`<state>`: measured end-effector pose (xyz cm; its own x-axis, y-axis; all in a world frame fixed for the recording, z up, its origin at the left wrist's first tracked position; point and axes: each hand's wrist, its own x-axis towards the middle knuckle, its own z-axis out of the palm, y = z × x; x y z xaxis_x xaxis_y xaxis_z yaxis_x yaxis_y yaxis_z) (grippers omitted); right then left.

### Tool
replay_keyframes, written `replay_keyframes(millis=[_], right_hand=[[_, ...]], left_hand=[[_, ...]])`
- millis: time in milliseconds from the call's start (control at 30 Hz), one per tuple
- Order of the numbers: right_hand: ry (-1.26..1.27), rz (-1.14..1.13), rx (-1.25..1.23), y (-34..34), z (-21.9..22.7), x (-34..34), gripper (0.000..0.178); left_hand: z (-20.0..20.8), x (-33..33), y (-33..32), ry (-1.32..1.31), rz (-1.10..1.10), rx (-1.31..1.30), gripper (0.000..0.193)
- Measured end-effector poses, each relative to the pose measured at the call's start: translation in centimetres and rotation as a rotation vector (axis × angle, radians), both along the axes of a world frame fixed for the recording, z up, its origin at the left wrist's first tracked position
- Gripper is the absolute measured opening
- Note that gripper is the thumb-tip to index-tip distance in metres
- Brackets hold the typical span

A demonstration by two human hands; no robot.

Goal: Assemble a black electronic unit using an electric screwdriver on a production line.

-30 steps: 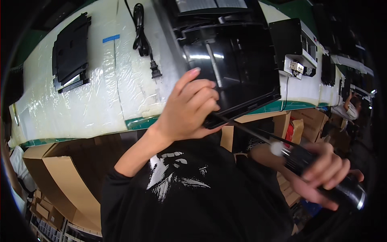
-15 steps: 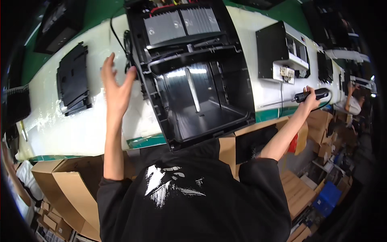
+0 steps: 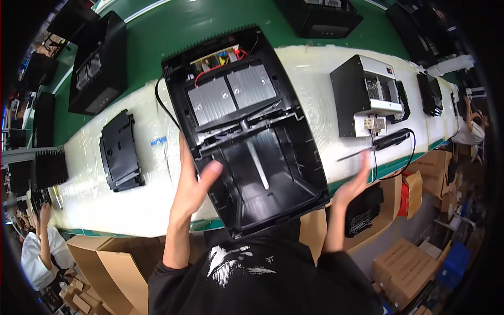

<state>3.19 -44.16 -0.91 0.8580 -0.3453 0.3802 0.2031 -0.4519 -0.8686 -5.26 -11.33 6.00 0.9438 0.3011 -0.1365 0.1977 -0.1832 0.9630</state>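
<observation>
A large black plastic housing (image 3: 310,157) lies tilted across the bench in front of me. Two ribbed silver metal plates (image 3: 231,97) and some red wires show in its far half, with a deep open cavity in its near half. My left hand (image 3: 191,191) grips the housing's left wall, thumb over the rim and fingers along the outer side. Near the housing's lower right corner, my right hand (image 3: 354,184) is raised with its fingers stretched out, holding nothing. Just beyond it lies a black electric screwdriver (image 3: 392,140) with a long thin bit and a cable.
To the right stands a black and silver box-shaped unit (image 3: 349,97). A flat black panel (image 3: 119,149) lies at left on the white padding (image 3: 84,184). More black housings (image 3: 97,65) stand on the green surface behind. Cardboard boxes (image 3: 118,268) sit below the bench edge. Other people work at both ends.
My right hand has let go of the screwdriver, now on the bench, and moved left toward the housing. My left hand has come onto the housing's left wall. The view has shifted.
</observation>
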Motion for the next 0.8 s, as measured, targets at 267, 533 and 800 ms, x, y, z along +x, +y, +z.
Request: replay_keyframes(millis=[267, 533, 800], right_hand=[[-0.053, 0.204, 0.257, 11.4, 10.2, -1.2, 0.058], [-0.991, 0.542, -0.038, 24.2, 24.9, 12.9, 0.03], [-0.036, 0.175, -0.756, 14.9, 16.0, 30.7, 0.036]], left_hand=[[1.0, 3.2, 0.0, 0.159, 0.339, -0.527, 0.056], [9.3, 16.4, 2.9, -0.485, -0.011, -0.909, 0.045], [10.5, 26.3, 12.6, -0.21, 0.203, -2.035, 0.07]])
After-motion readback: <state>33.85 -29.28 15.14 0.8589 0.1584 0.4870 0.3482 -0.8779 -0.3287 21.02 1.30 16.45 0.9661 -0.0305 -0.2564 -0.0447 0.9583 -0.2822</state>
